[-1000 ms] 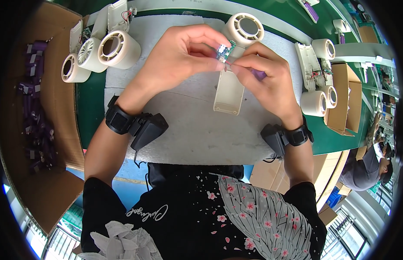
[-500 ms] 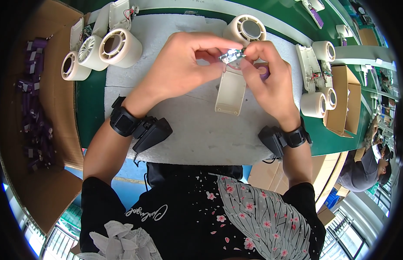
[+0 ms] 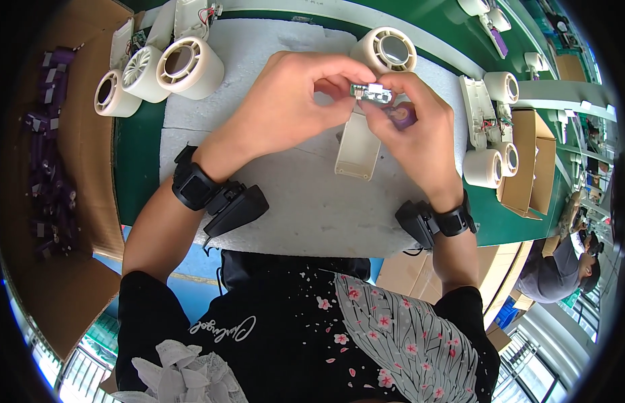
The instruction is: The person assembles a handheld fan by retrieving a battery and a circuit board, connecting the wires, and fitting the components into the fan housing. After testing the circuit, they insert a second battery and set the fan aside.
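Pinching small green circuit board (image 3: pixel 370 91) between left hand (image 3: pixel 292 107) and right hand (image 3: pixel 420 134), above white handle shell (image 3: pixel 358 144) on foam-covered desk (image 3: pixel 285 195) | cradling purple battery (image 3: pixel 401 115) in right palm | risking dropped board or strained wires from loosening fingertips

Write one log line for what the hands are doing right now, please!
left hand: pinching small circuit board | right hand: pinching same board, purple piece in palm | below: white plastic shell on foam mat
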A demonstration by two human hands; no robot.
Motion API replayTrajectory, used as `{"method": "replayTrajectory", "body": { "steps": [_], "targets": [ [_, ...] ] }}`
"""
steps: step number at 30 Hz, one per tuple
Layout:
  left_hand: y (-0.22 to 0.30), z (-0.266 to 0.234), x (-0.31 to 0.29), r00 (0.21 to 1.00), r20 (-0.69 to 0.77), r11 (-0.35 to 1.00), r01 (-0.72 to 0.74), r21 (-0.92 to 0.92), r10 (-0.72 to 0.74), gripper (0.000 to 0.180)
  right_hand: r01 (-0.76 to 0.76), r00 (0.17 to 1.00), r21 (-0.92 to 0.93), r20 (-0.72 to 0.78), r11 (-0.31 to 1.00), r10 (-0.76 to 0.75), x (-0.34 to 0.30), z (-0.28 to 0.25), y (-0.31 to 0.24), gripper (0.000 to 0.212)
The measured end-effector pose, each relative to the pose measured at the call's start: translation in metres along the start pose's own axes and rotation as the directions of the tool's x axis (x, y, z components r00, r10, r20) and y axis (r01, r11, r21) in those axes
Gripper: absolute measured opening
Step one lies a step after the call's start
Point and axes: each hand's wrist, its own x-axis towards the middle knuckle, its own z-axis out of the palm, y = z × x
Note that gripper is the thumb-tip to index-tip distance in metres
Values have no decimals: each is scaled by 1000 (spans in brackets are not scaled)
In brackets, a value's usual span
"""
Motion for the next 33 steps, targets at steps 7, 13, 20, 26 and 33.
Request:
{"method": "replayTrajectory", "body": {
  "steps": [7,13,20,26,33],
  "targets": [
    [-3,0,-1,999,-12,999,49,24,-49,29,-21,1000,-22,-3,1000,21,-1,1,1,30],
    [-5,4,-2,994,-76,997,70,-40,-72,26,-19,999,-41,-45,999,17,0,3,0,30],
    [-1,6,-5,991,-83,995,100,-28,-102,26,-24,997,-50,-69,998,21,0,4,0,34],
    [-2,6,-4,989,-96,994,111,-6,-111,26,-35,995,-39,-98,999,31,0,5,0,34],
    [-6,7,-5,993,-99,998,60,13,-59,25,70,992,-82,-96,994,-78,1,4,1,34]
  ]
}}
